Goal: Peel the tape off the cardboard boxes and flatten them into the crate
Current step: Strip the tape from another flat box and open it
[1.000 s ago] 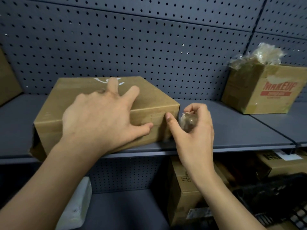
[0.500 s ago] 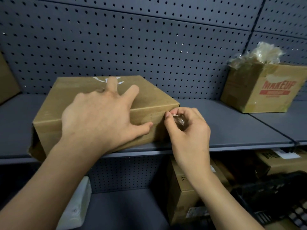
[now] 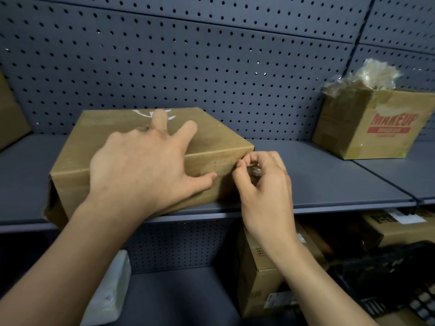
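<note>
A flat brown cardboard box (image 3: pixel 216 140) lies on the dark grey metal shelf (image 3: pixel 329 180) in front of a grey pegboard wall (image 3: pixel 211 67). Its long axis runs left to right, roughly along the shelf's front edge and slightly skewed, so the right end is turned a little further back. The left end shows a dark opening, and its near left corner reaches the shelf's front edge. Of the two hands, the left hand (image 3: pixel 141 165) lies spread flat on top of the box, fingers straight and pointing away, thumb stretched along the front face. The right hand (image 3: pixel 263 182) is at the box's near right corner, fingers curled round a small crumpled wad of tape (image 3: pixel 254 171), thumb tip touching the corner edge. Well apart to the right on the same shelf stands a taller brown cardboard box printed MAKEUP in red (image 3: pixel 376 132), with a heap of crumpled clear tape (image 3: pixel 367 76) on top. On the lower shelf are an upright brown carton (image 3: pixel 254 278), a black plastic crate (image 3: pixel 400 278) at the far right and a white packet (image 3: pixel 110 290) at the left.
</note>
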